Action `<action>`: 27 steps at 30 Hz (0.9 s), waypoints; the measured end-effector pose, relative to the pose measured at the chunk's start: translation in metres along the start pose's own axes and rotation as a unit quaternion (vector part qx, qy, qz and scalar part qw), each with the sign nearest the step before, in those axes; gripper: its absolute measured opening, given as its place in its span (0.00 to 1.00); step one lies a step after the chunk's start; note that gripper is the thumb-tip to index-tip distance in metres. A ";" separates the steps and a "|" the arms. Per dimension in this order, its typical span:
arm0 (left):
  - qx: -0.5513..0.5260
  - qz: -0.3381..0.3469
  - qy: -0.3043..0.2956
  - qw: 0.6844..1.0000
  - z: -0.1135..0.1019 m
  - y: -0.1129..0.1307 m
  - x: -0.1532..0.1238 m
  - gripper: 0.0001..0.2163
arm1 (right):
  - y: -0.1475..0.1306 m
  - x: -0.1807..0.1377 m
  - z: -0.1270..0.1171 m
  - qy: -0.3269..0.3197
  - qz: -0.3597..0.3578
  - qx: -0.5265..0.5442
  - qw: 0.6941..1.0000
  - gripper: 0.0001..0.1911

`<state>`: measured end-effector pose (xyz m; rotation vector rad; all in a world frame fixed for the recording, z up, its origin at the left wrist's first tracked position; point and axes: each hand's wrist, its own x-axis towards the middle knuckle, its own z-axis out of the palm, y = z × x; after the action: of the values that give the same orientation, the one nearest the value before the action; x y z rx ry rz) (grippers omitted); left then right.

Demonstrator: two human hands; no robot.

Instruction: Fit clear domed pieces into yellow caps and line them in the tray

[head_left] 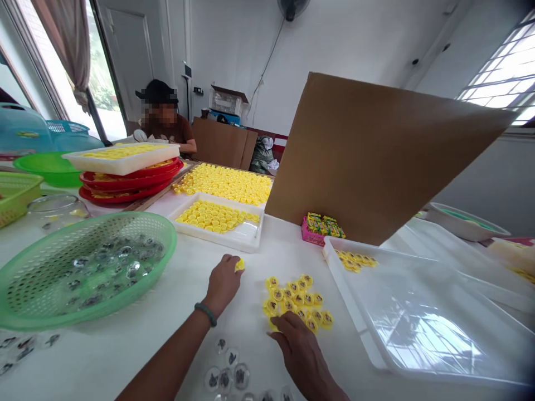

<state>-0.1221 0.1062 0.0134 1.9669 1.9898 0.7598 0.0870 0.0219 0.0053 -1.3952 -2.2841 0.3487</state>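
Note:
My left hand [223,283] rests on the white table with its fingers curled round a small yellow cap [239,264]. My right hand [297,344] lies lower, fingers bent down onto the near edge of a cluster of several yellow caps [297,298] with dark printed centres. Clear round lids [228,372] lie on the table between my forearms. A green mesh basket [25,301] at the left holds more clear lids. A white tray [355,312] to the right holds a few yellow caps [355,260] in its far corner.
A white tray of yellow caps [246,238] sits ahead, with a larger spread of caps [225,182] behind it. Stacked red trays [125,186] carry a white tray at the left. A tilted cardboard sheet [376,156] stands at right. A person [167,125] sits across the table.

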 end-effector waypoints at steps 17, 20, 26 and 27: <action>-0.029 0.144 -0.132 0.980 0.015 0.003 -0.040 0.12 | -0.046 -0.009 0.008 -0.181 -0.089 0.054 0.978 0.08; -0.082 0.144 -0.122 0.979 0.017 -0.001 -0.049 0.17 | -0.042 -0.012 0.013 -0.168 -0.063 0.047 0.983 0.07; -0.128 0.128 -0.113 0.977 0.022 -0.011 -0.051 0.14 | -0.018 -0.022 0.010 -0.105 -0.003 0.069 0.992 0.10; -0.132 0.128 -0.110 0.977 0.023 -0.012 -0.050 0.14 | -0.014 -0.022 0.011 -0.085 0.004 0.064 0.994 0.09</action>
<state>-0.1177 0.0620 -0.0211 2.0640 1.4479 0.7774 0.0794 -0.0035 -0.0031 -1.3557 -2.3453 0.6272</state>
